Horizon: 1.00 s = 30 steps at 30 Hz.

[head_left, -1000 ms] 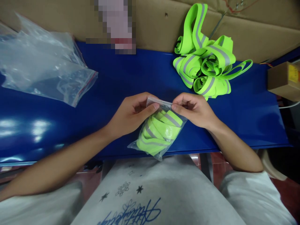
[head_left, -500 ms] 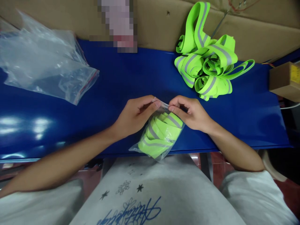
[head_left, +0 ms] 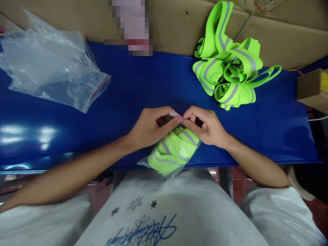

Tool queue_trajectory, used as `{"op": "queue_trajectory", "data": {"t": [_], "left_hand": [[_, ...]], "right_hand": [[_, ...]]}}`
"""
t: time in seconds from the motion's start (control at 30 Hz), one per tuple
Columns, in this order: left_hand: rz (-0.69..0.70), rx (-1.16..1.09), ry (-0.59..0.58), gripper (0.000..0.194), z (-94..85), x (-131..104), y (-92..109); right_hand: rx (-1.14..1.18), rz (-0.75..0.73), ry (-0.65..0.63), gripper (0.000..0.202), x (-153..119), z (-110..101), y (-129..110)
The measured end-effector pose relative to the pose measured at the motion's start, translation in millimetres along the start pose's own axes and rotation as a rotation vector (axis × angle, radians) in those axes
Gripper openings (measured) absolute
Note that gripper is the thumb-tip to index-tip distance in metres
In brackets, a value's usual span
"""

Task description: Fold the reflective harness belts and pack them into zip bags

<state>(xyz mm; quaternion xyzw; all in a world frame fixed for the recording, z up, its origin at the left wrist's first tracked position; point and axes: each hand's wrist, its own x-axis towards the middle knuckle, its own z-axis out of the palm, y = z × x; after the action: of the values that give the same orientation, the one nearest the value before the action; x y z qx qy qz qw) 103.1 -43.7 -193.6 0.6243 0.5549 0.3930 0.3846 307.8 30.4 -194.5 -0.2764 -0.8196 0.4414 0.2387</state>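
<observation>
A clear plastic bag (head_left: 164, 173) hangs at the table's front edge, tilted, with a folded neon-yellow reflective strap (head_left: 176, 150) inside it. My left hand (head_left: 151, 128) pinches the bag's top edge between thumb and fingers. Close beside it, my right hand (head_left: 207, 126) pinches the same edge, and the two thumb tips nearly meet. The fingertips partly hide the bag's mouth, so I cannot tell whether it is sealed.
Several coiled neon straps (head_left: 228, 65) lie heaped at the back right. Empty clear bags (head_left: 53, 68) lie at the back left of the blue table (head_left: 159, 82). A small cardboard box (head_left: 311, 87) stands at the right, and brown cardboard (head_left: 174, 24) lines the back.
My left hand has slid right along the bag's top edge, bringing the thumbs closer together. The bag has shifted slightly left and down.
</observation>
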Motion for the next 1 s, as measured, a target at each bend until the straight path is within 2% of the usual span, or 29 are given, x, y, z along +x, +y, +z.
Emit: {"op": "queue_trajectory", "data": {"t": [0.13, 0.23, 0.33, 0.47, 0.6, 0.8, 0.9, 1.0], "left_hand": [[0.111, 0.041, 0.017, 0.026, -2.3, 0, 1], [0.127, 0.035, 0.066, 0.028, -7.1, 2, 0], [0.111, 0.026, 0.073, 0.035, -16.2, 6, -4], [0.096, -0.034, -0.038, 0.043, -30.5, 13, -9], [0.116, -0.181, 0.066, 0.042, -39.3, 20, -13], [0.105, -0.167, 0.043, 0.047, -40.9, 23, -15], [0.131, -0.023, -0.014, 0.053, -50.4, 23, -11], [0.128, 0.456, 0.006, 0.054, -76.4, 19, -6]], "right_hand": [[0.013, -0.035, -0.032, 0.017, -1, -3, -1], [0.038, -0.032, -0.086, 0.017, -1, -11, 1], [0.018, -0.015, -0.037, 0.016, 0, -20, 5], [-0.016, -0.004, 0.004, 0.018, 1, -24, 11], [-0.077, -0.019, 0.027, 0.022, 1, -27, 15], [-0.166, -0.135, 0.099, 0.014, -3, -28, 15], [-0.175, -0.12, 0.12, 0.017, 0, -27, 11], [-0.132, -0.085, 0.186, 0.022, 0, -43, 7]]}}
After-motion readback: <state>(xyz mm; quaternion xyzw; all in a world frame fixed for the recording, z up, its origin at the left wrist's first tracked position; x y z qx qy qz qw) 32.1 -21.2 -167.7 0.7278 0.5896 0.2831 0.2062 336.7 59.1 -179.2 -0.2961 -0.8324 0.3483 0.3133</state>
